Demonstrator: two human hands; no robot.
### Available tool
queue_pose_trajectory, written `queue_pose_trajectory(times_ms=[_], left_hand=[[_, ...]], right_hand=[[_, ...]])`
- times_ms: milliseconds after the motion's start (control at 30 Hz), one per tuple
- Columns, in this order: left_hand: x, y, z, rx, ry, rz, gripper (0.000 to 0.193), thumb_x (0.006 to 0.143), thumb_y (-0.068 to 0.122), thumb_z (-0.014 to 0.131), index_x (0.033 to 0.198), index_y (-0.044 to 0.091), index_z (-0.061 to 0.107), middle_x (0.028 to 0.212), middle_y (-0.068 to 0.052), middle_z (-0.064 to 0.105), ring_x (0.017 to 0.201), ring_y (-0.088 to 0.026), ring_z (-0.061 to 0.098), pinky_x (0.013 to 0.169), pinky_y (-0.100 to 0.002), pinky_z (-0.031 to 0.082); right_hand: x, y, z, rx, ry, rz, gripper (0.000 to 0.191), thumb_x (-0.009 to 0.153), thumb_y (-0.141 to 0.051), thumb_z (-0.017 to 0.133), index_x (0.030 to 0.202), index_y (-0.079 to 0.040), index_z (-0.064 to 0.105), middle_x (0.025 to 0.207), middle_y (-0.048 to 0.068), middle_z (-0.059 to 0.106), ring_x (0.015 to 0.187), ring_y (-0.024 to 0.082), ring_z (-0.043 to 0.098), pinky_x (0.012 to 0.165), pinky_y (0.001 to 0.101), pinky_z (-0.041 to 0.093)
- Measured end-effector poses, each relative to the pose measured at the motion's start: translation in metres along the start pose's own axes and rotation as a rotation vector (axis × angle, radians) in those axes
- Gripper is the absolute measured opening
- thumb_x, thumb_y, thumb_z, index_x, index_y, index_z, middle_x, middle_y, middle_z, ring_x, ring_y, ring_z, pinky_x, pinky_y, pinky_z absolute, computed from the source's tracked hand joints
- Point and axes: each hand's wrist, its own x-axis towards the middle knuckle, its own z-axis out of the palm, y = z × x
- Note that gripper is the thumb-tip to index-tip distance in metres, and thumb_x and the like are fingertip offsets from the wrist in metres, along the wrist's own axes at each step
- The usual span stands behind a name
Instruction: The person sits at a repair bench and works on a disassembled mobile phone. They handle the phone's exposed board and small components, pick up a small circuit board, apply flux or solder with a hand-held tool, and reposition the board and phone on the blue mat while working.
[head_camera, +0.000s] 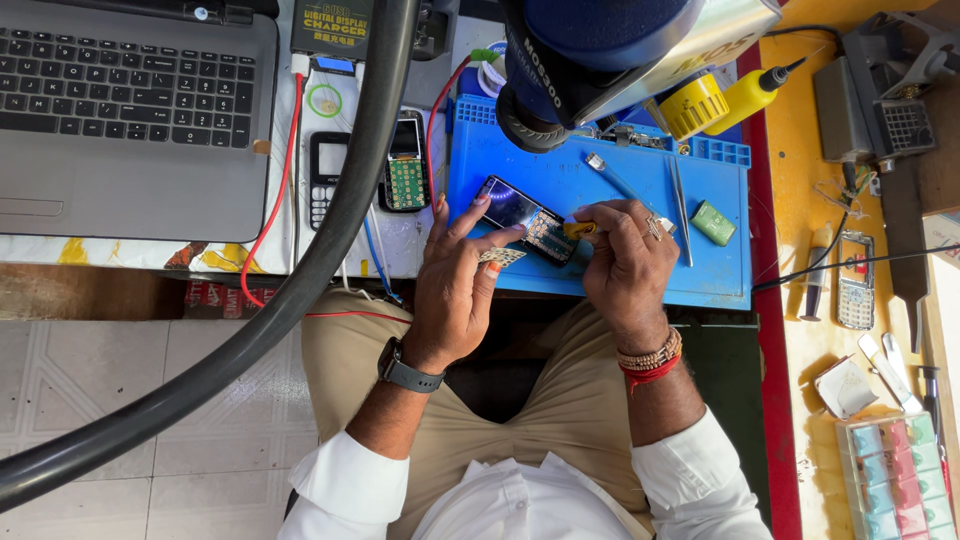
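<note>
My left hand (455, 285) holds an opened small phone (522, 217) over the near edge of the blue work mat (620, 270), fingers on its dark screen end, with a small patterned keypad piece (501, 257) under my thumb. My right hand (628, 262) grips a yellow-handled tool (580, 229) with its tip at the phone's exposed circuit board. Both hands meet at the phone above my lap.
A grey laptop (120, 110) sits at left, with two dismantled phones (370, 170) beside it. Tweezers (680, 210) and a green battery (713, 222) lie on the mat. A thick black hose (300, 280) crosses diagonally. Yellow bottles (745, 95), a phone shell (856, 280) and parts box (890, 475) stand right.
</note>
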Motion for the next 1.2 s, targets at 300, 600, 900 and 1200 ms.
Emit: queue_pose_trajectory(times_ms=[300, 600, 900, 1200], left_hand=[[-0.001, 0.001, 0.000, -0.004, 0.001, -0.002, 0.023, 0.111, 0.014, 0.043, 0.120, 0.002, 0.060, 0.134, -0.004, 0.071, 0.152, -0.031, 0.041, 0.131, -0.060, 0.020], [-0.001, 0.004, 0.001, -0.006, 0.002, -0.010, 0.022, 0.111, 0.015, 0.043, 0.118, 0.002, 0.060, 0.133, -0.004, 0.072, 0.152, -0.031, 0.043, 0.131, -0.060, 0.020], [-0.003, 0.006, 0.001, -0.001, 0.004, -0.007, 0.022, 0.111, 0.015, 0.043, 0.120, 0.003, 0.060, 0.134, -0.003, 0.071, 0.152, -0.031, 0.042, 0.131, -0.060, 0.020], [-0.004, 0.008, 0.001, -0.002, 0.006, -0.007, 0.022, 0.112, 0.015, 0.044, 0.121, 0.004, 0.060, 0.134, -0.003, 0.071, 0.152, -0.031, 0.043, 0.131, -0.059, 0.020]], right_hand=[[0.002, -0.003, -0.003, -0.028, -0.020, -0.016, 0.028, 0.086, 0.018, 0.065, 0.103, -0.004, 0.067, 0.097, 0.007, 0.071, 0.082, 0.022, 0.069, 0.068, 0.0316, 0.054], [0.001, -0.006, -0.011, -0.050, -0.025, -0.021, 0.030, 0.082, 0.019, 0.063, 0.102, -0.004, 0.066, 0.096, 0.007, 0.071, 0.082, 0.023, 0.069, 0.069, 0.0326, 0.054], [-0.002, -0.009, -0.020, -0.048, -0.018, -0.014, 0.028, 0.087, 0.017, 0.065, 0.103, -0.005, 0.066, 0.098, 0.007, 0.072, 0.083, 0.022, 0.069, 0.070, 0.0321, 0.054], [-0.004, -0.010, -0.021, -0.086, -0.041, -0.029, 0.029, 0.083, 0.017, 0.064, 0.102, -0.005, 0.066, 0.096, 0.007, 0.071, 0.082, 0.024, 0.069, 0.069, 0.0343, 0.054]])
